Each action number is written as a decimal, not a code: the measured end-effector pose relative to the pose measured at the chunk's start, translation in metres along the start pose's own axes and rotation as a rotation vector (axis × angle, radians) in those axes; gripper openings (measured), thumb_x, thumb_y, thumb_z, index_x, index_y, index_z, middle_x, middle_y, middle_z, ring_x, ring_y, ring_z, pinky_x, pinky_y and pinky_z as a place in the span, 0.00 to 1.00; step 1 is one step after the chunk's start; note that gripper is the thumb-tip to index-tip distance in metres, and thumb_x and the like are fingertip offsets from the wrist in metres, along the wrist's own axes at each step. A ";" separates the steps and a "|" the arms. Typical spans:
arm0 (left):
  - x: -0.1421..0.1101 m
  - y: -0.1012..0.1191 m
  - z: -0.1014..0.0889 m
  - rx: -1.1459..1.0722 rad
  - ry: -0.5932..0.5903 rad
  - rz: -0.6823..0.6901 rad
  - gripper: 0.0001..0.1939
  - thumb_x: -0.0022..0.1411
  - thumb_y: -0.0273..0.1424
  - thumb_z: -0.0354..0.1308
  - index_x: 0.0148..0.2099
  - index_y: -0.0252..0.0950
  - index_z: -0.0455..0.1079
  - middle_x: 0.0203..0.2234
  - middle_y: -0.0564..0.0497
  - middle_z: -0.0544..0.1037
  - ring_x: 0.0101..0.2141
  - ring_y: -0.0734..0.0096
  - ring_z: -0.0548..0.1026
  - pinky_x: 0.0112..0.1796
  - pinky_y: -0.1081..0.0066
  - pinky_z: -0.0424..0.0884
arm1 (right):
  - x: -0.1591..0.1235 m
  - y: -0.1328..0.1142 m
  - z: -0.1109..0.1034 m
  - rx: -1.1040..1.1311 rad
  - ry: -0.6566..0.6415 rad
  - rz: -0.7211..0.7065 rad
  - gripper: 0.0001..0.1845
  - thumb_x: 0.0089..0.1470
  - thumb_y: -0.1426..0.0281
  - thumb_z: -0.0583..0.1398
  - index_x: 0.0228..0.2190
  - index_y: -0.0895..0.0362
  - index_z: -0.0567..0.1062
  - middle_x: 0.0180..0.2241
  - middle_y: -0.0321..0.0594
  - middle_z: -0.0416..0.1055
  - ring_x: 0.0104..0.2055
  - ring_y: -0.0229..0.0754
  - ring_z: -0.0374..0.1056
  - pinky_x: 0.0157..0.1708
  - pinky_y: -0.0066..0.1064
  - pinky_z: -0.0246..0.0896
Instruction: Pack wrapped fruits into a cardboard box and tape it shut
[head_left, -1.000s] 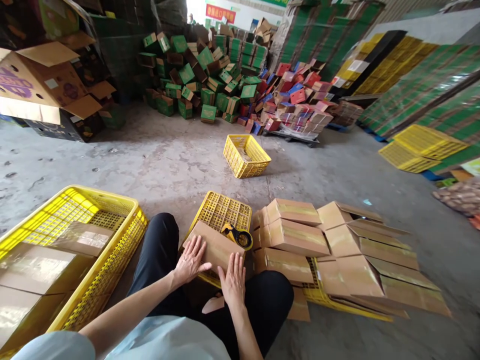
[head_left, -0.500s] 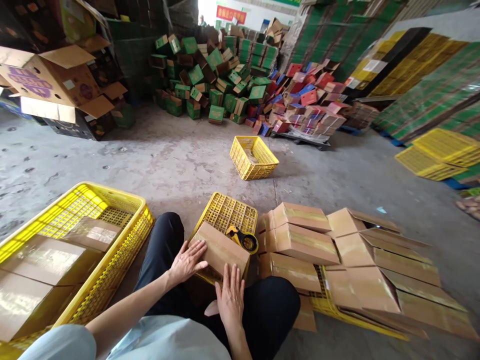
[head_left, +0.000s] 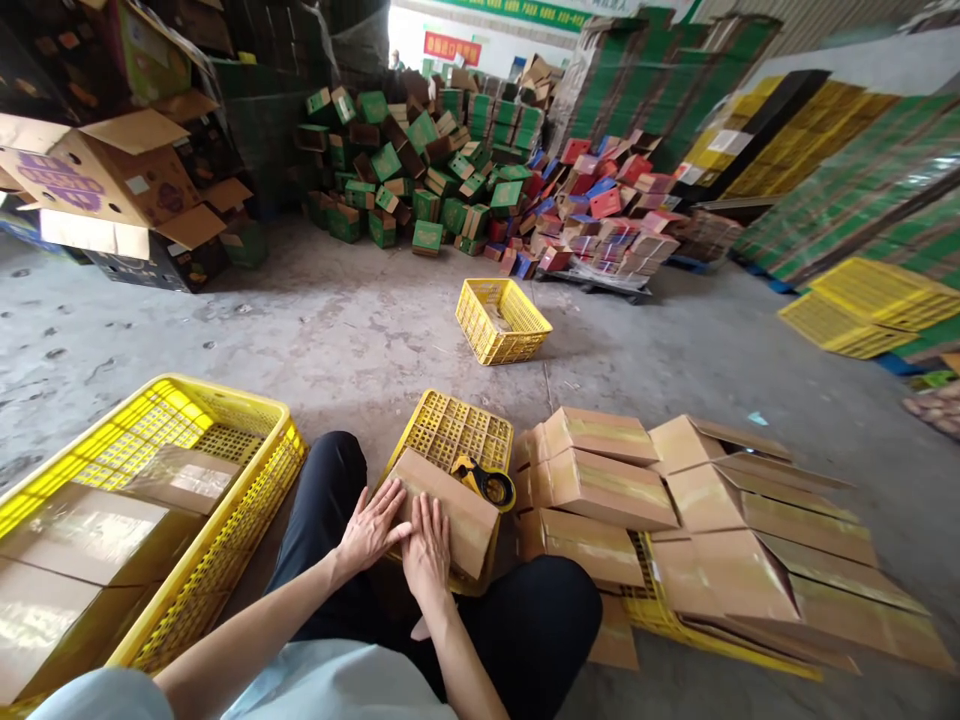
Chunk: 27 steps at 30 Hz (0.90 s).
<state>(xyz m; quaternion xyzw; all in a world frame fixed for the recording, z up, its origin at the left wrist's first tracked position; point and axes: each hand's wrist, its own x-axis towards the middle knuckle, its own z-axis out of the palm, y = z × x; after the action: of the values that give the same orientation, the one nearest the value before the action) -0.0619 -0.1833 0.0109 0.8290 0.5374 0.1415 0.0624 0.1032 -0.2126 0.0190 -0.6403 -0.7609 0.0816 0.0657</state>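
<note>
A brown cardboard box (head_left: 454,515) lies on an upturned yellow plastic crate (head_left: 439,425) between my knees. My left hand (head_left: 373,522) rests flat on the left end of the box, fingers stretched out. Beside it, my right hand (head_left: 427,550) lies flat on the box's near side, its fingers extended and close to my left thumb. Neither hand grips anything. A yellow and black tape dispenser (head_left: 484,484) sits on the crate, just behind the box's right part.
A large yellow crate (head_left: 225,540) at my left holds several taped boxes (head_left: 94,530). Folded cartons (head_left: 600,485) lie in rows at my right. Ahead stands a small yellow crate (head_left: 502,335). Green boxes (head_left: 386,162) and red boxes (head_left: 600,205) are heaped at the back.
My right hand has slid left along the box, from its right part to beside my left hand. The left hand stays nearly in place. The view has tilted up slightly.
</note>
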 end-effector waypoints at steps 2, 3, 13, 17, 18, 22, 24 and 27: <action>0.001 -0.002 -0.002 -0.002 -0.008 -0.003 0.34 0.76 0.54 0.41 0.74 0.42 0.59 0.70 0.42 0.63 0.69 0.52 0.63 0.66 0.45 0.60 | 0.012 0.000 -0.005 0.003 -0.033 -0.004 0.31 0.73 0.64 0.44 0.73 0.54 0.54 0.74 0.41 0.50 0.76 0.52 0.46 0.72 0.51 0.47; 0.001 -0.002 -0.003 -0.003 -0.011 -0.012 0.34 0.76 0.54 0.41 0.74 0.43 0.59 0.70 0.42 0.63 0.69 0.52 0.63 0.66 0.44 0.59 | 0.015 0.001 -0.007 0.002 -0.043 -0.001 0.31 0.73 0.64 0.44 0.73 0.53 0.53 0.74 0.40 0.49 0.76 0.51 0.46 0.72 0.52 0.46; 0.007 0.007 0.004 -0.068 -0.098 -0.188 0.28 0.79 0.45 0.45 0.76 0.52 0.52 0.73 0.49 0.58 0.71 0.55 0.58 0.67 0.40 0.56 | -0.027 0.051 -0.012 -0.088 0.058 0.244 0.35 0.74 0.55 0.40 0.72 0.60 0.56 0.73 0.50 0.51 0.75 0.55 0.49 0.70 0.55 0.49; 0.031 0.011 0.006 -0.070 -0.122 -0.280 0.28 0.79 0.43 0.43 0.76 0.45 0.54 0.74 0.44 0.55 0.72 0.52 0.55 0.66 0.39 0.56 | -0.044 0.080 -0.010 -0.091 0.074 0.323 0.38 0.73 0.54 0.36 0.72 0.62 0.57 0.74 0.51 0.51 0.75 0.56 0.49 0.69 0.53 0.52; 0.036 0.012 0.007 -0.064 -0.109 -0.277 0.29 0.79 0.43 0.43 0.76 0.43 0.54 0.74 0.42 0.55 0.72 0.51 0.55 0.66 0.39 0.56 | -0.046 0.084 -0.009 -0.085 0.081 0.319 0.38 0.73 0.53 0.36 0.72 0.63 0.56 0.73 0.51 0.51 0.75 0.55 0.49 0.69 0.52 0.52; 0.046 0.016 0.011 -0.042 -0.040 -0.219 0.30 0.78 0.46 0.46 0.75 0.40 0.58 0.73 0.38 0.55 0.72 0.45 0.54 0.65 0.39 0.58 | -0.046 0.085 -0.005 -0.072 0.102 0.345 0.39 0.73 0.53 0.36 0.71 0.64 0.57 0.73 0.55 0.52 0.75 0.57 0.49 0.68 0.51 0.55; 0.046 0.020 0.013 -0.040 -0.026 -0.198 0.30 0.76 0.48 0.48 0.74 0.45 0.61 0.74 0.39 0.55 0.72 0.39 0.53 0.63 0.37 0.60 | -0.040 0.078 -0.004 -0.085 0.103 0.374 0.39 0.73 0.54 0.37 0.71 0.65 0.58 0.73 0.55 0.52 0.76 0.60 0.48 0.68 0.54 0.54; 0.044 0.029 0.012 -0.043 -0.028 -0.195 0.28 0.74 0.51 0.50 0.71 0.51 0.65 0.74 0.42 0.55 0.71 0.30 0.51 0.60 0.32 0.61 | -0.028 0.063 -0.005 -0.107 0.096 0.359 0.35 0.73 0.56 0.39 0.71 0.60 0.58 0.73 0.53 0.52 0.76 0.61 0.46 0.69 0.60 0.49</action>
<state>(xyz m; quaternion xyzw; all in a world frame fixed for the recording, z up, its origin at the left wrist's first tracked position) -0.0159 -0.1545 0.0138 0.7731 0.6115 0.1347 0.1012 0.1702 -0.2298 0.0114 -0.7714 -0.6338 0.0206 0.0522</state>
